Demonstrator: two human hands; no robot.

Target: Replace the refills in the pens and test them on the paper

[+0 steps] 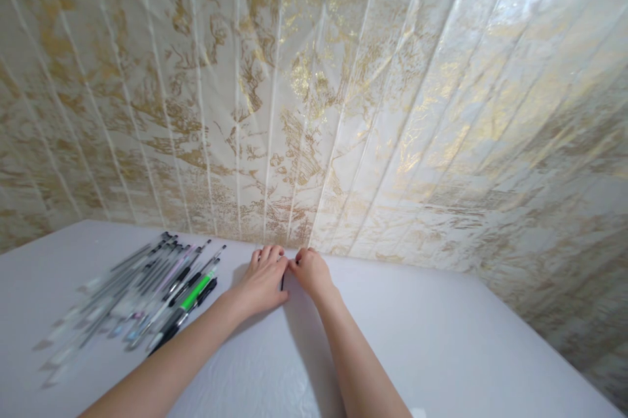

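My left hand (262, 282) rests low over the white table near its far edge, palm down, thumb apart from the fingers. Between that thumb and index finger shows a short stretch of a thin dark rod (282, 282), the rest covered by the hand; its kind cannot be made out. Close beside it, my right hand (313, 272) is closed in a pinch, with a small dark bit at the fingertips that is too small to name. The two hands nearly touch. Left of them lies a loose pile of pens (147, 280), mostly grey, clear and black, blurred toward the near end.
A pen with a bright green barrel (197, 292) lies on the pile's right side, near my left forearm. The white tabletop (432, 339) stretches to the right. Behind it stands a pleated, gold-patterned curtain or sheet (294, 110). A small white thing (418, 413) peeks in at the bottom edge.
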